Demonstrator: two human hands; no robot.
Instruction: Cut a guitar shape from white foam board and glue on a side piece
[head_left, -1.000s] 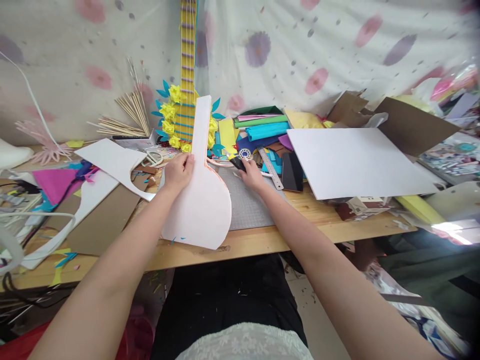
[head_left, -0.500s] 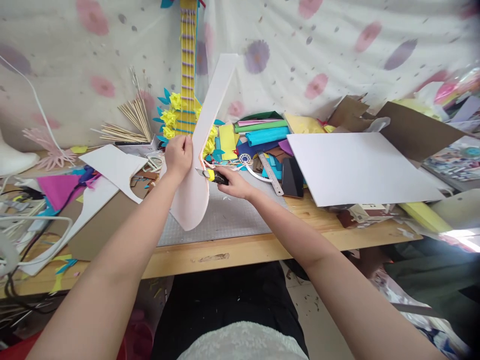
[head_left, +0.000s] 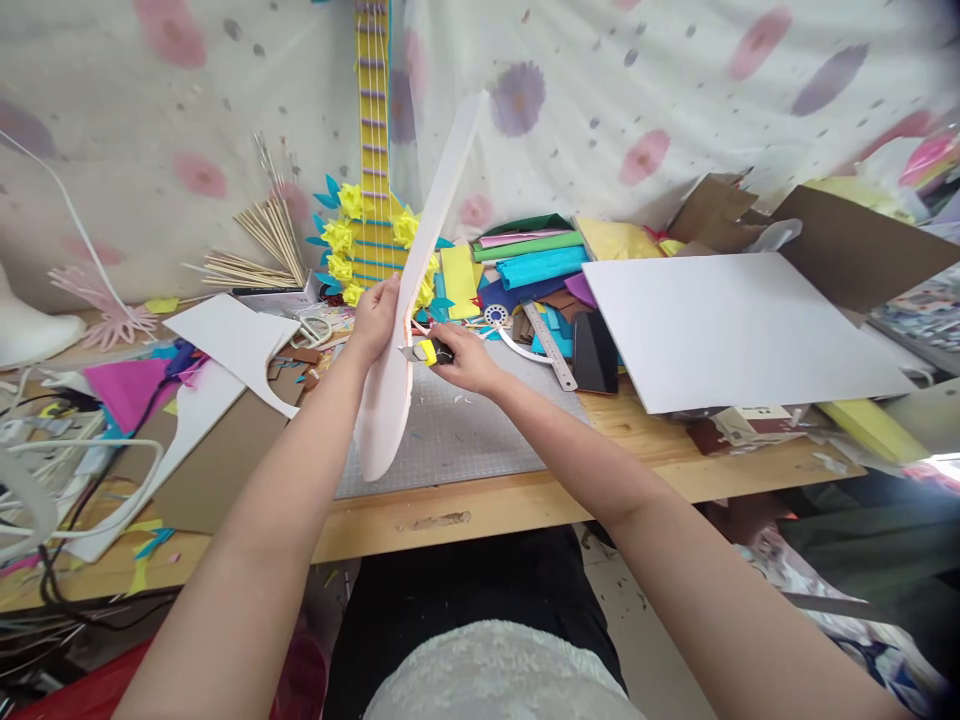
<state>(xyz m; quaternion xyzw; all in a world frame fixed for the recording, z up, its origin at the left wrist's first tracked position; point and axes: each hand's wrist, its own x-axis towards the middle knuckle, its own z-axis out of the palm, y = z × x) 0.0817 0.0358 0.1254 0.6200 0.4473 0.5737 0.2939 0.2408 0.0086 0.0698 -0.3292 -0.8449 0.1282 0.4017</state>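
A white guitar-shaped foam board cutout (head_left: 435,215) stands tilted over the grey cutting mat (head_left: 480,440), its long neck pointing up and away. My left hand (head_left: 377,318) grips it on the left side, just where the neck widens into the body. In my right hand (head_left: 469,360) is a yellow and black utility knife (head_left: 433,352), its blade at the cutout's right edge. That edge looks rough, with orange-red marks along it. Behind the cutout, a yellow toy guitar (head_left: 373,170) with paper flowers leans on the curtain.
A large white board (head_left: 742,335) lies on the right, beside a phone (head_left: 595,352) and a steel ruler (head_left: 551,350). White offcuts (head_left: 225,340) and brown cardboard (head_left: 217,460) cover the left. Wooden sticks (head_left: 274,240) and rolled coloured sheets (head_left: 540,265) sit at the back.
The cutout has turned so that its face is seen more edge-on, its lower end swinging slightly. Both hands keep their hold, and the knife remains at the right edge. The view has shifted a little.
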